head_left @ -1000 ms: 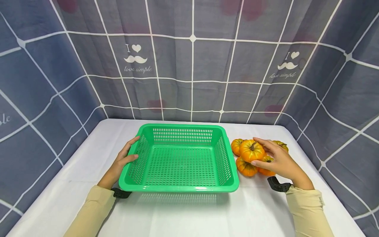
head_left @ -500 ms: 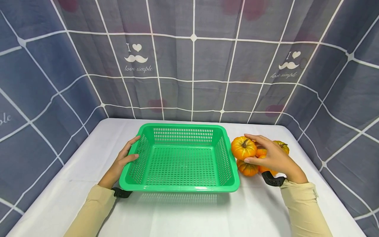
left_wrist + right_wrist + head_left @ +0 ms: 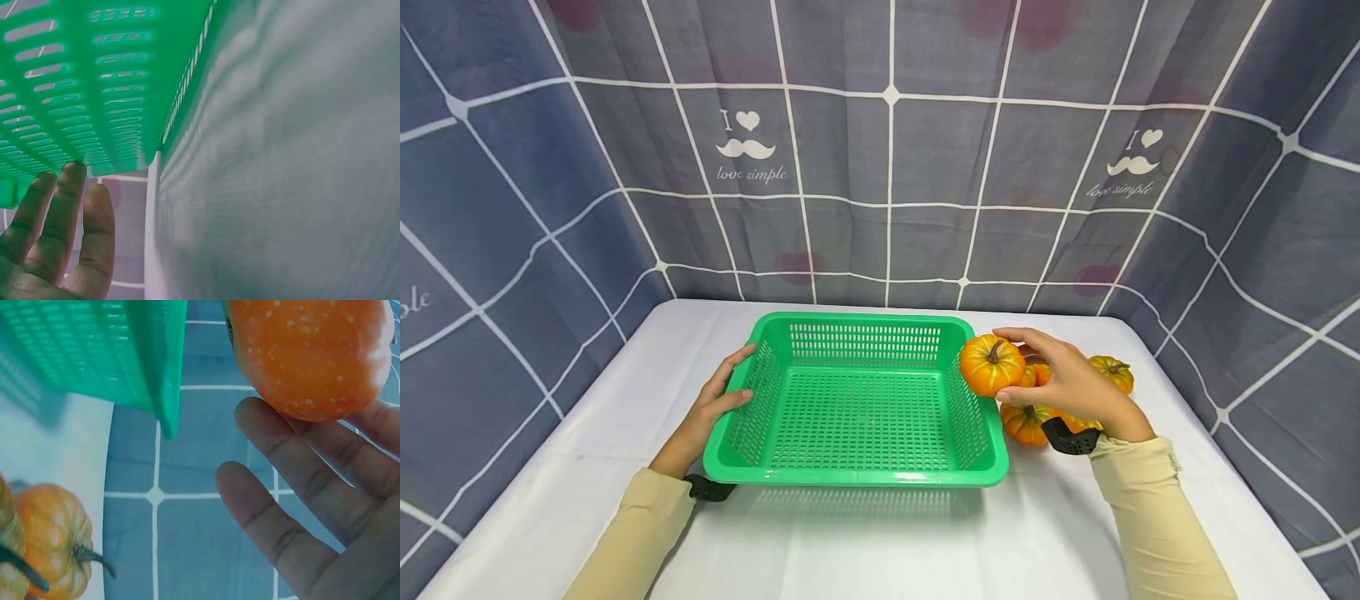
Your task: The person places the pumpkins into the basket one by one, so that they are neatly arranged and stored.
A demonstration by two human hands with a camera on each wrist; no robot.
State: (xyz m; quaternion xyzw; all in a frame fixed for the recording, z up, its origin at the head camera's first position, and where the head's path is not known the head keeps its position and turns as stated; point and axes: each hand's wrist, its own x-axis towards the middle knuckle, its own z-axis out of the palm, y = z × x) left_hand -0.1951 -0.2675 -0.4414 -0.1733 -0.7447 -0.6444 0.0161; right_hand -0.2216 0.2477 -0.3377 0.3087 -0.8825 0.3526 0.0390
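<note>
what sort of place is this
Probably a small curtained-off work area, though whether in a home or a studio I can't tell: grid-patterned curtains surround a white-covered table with a green basket and pumpkins.

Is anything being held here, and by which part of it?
The right grip holds an orange pumpkin by its rounded sides, not the stem. The left grip rests on the green basket at its left rim.

Left hand touches green basket; right hand grips pumpkin at right rim.
</note>
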